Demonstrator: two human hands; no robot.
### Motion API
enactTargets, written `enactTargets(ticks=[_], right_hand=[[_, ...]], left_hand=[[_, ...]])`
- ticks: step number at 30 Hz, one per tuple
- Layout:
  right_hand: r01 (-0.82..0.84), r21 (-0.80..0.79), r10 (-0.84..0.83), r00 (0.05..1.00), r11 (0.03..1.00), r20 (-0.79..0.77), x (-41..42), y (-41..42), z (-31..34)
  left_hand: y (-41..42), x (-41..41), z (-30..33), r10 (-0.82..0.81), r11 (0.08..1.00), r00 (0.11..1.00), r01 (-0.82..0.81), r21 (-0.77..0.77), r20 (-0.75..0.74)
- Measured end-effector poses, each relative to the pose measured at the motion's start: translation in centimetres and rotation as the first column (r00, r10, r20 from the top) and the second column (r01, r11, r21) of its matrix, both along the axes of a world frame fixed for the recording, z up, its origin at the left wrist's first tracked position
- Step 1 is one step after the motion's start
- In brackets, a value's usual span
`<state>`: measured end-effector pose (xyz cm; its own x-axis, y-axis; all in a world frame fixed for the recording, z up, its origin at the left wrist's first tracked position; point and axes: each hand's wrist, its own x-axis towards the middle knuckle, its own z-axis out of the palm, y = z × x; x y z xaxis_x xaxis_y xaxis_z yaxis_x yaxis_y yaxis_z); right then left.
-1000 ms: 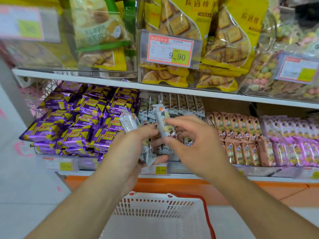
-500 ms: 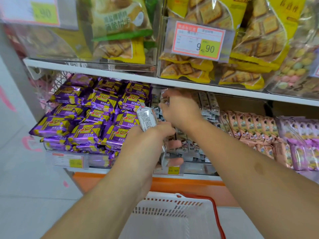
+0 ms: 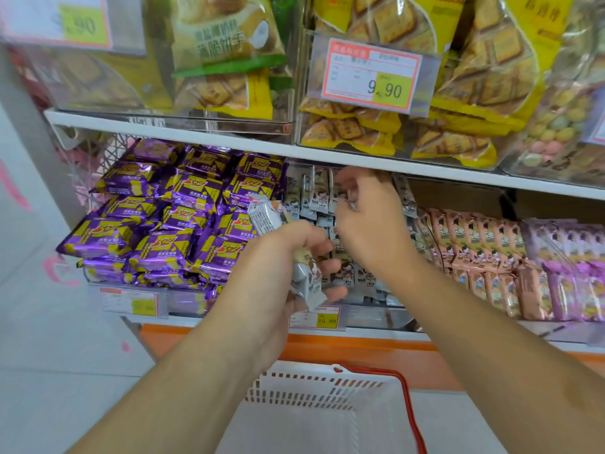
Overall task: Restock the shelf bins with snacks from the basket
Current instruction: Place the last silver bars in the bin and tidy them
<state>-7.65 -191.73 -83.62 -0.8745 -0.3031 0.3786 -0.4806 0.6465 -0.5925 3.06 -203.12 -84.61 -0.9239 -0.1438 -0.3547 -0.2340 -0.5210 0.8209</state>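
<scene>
bright, even store light, source not visible; colours a little washed. soft shadow under the upper shelf (image 3: pixel 229 142), darkest at the cardboard back wall (image 3: pixel 458 198). faint sheen on the clear bin fronts (image 3: pixel 229 122) and the purple foil packs (image 3: pixel 183 224). wide-angle bend: shelf lines bow and tilt toward the edges. right hand (image 3: pixel 370 221) motion-blurred at the fingers; top-left price tag (image 3: pixel 65 21) soft, forearms near the bottom edge blurred.

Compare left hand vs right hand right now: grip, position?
The left hand grips a bunch of grey snack packets; the right hand shows no packet in its loosely curled fingers. The left hand sits lower, in front of the shelf edge; the right hand reaches higher and deeper into the grey-packet bin. Both are above the white basket.
</scene>
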Motion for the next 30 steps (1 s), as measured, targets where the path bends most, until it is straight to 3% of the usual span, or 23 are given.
enactTargets(ticks=[3, 7, 9, 14, 17, 22, 26, 30], right_hand=[[-0.151, -0.237, 0.183, 0.976, 0.960, 0.116, 5.3, 3.2, 1.1], [-0.386, -0.351, 0.471, 0.860, 0.853, 0.199, 10.4, 5.5, 1.5], [-0.398, -0.318, 0.467, 0.866, 0.860, 0.179, 10.8, 5.3, 0.9], [-0.301, -0.317, 0.341, 0.937, 0.899, 0.077, 10.2, 4.6, 0.2], [-0.237, -0.150, 0.238, 0.971, 0.960, -0.011, 9.6, 4.8, 0.2], [-0.323, -0.046, 0.325, 0.945, 0.945, 0.040, 9.8, 4.7, 0.5], [-0.300, 0.050, 0.303, 0.950, 0.953, -0.072, 9.3, 4.5, -0.1], [-0.258, 0.038, 0.260, 0.946, 0.965, -0.196, 8.8, 3.7, -1.3]], left_hand=[[0.1, -0.2, -0.5, 0.012, 0.999, 0.997, -0.008, 0.051, -0.081], [0.6, -0.6, -0.4, -0.074, 0.996, 0.996, 0.077, 0.035, -0.057], [1.0, -0.6, -0.7, -0.111, 0.993, 0.991, 0.113, 0.022, -0.080], [1.2, 0.0, -1.4, -0.026, 0.998, 0.995, 0.020, -0.066, -0.094], [1.3, 0.5, -1.7, 0.012, 0.992, 0.992, -0.028, -0.124, -0.127], [0.7, 0.6, -1.9, 0.101, 0.975, 0.987, -0.123, -0.187, -0.122], [0.6, 1.1, -1.1, 0.102, 0.962, 0.987, -0.130, -0.239, -0.125], [0.4, 1.8, -0.7, 0.100, 0.971, 0.990, -0.120, -0.208, -0.102]])
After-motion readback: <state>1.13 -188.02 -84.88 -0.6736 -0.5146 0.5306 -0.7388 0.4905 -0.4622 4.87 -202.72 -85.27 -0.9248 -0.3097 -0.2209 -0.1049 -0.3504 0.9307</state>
